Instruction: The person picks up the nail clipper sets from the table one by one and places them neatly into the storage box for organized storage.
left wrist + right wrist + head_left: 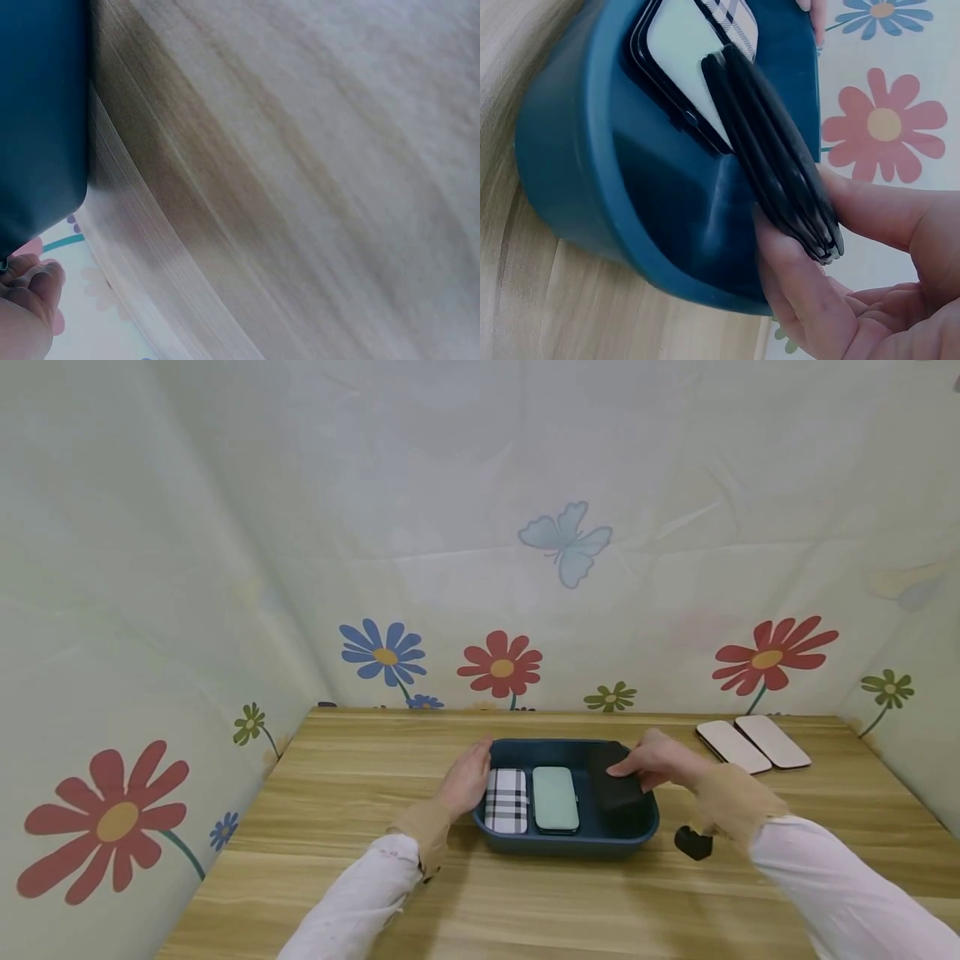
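A dark blue oblong basin (566, 845) sits on the wooden table. My left hand (465, 779) grips its left side, fingertips at the rim. Between the thumb and fingers of my right hand (885, 277) is a folded black wallet (776, 150), held tilted over the basin's right end. In the head view the wallet overlaps the inner right wall. Inside the basin, a plaid case (506, 802) lies at the left. Beside it, in the middle, lies a mint-green case (555, 799) with a dark edge and a small clasp.
Two pale flat cases (772, 742) with dark edges lie side by side at the table's back right. A small black piece (693, 843) shows beside the right wrist. Behind the table (360, 777) hangs a flower-printed curtain (450, 568), with more of it at both sides.
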A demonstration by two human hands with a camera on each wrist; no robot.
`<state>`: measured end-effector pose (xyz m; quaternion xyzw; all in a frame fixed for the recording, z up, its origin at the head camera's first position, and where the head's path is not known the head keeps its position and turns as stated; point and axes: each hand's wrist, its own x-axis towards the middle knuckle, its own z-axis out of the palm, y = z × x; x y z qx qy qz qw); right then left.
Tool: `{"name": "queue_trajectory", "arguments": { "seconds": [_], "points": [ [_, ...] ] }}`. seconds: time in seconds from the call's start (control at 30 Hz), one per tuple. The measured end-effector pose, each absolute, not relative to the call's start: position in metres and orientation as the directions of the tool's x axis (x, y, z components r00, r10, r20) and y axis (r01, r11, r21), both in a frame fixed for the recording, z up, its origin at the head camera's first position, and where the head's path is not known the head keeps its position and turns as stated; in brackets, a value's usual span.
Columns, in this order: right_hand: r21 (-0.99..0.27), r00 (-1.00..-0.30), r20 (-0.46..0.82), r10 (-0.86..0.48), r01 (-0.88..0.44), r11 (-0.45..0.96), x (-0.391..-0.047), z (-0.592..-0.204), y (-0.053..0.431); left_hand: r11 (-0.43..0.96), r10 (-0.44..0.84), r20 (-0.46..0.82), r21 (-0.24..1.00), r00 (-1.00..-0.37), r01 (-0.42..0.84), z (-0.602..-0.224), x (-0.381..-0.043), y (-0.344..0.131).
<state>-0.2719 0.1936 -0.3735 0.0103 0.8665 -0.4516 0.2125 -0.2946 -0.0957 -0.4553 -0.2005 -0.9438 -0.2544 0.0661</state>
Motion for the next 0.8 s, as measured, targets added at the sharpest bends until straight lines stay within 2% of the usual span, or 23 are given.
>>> {"name": "queue_trajectory", "arguments": {
  "seconds": [0.37, 0.8],
  "points": [
    [-0.750, -0.899, -0.411, -0.152, 0.239, 0.617, -0.274, -0.378, 0.187, 0.790, 0.345, 0.228, 0.453, -0.911, 0.413, -0.456, -0.296, -0.096],
    [-0.755, -0.914, -0.379, -0.145, 0.214, 0.620, -0.276, -0.382, 0.176, 0.790, 0.342, 0.213, 0.462, -0.915, 0.403, -0.457, -0.296, -0.096]
  ]
}}
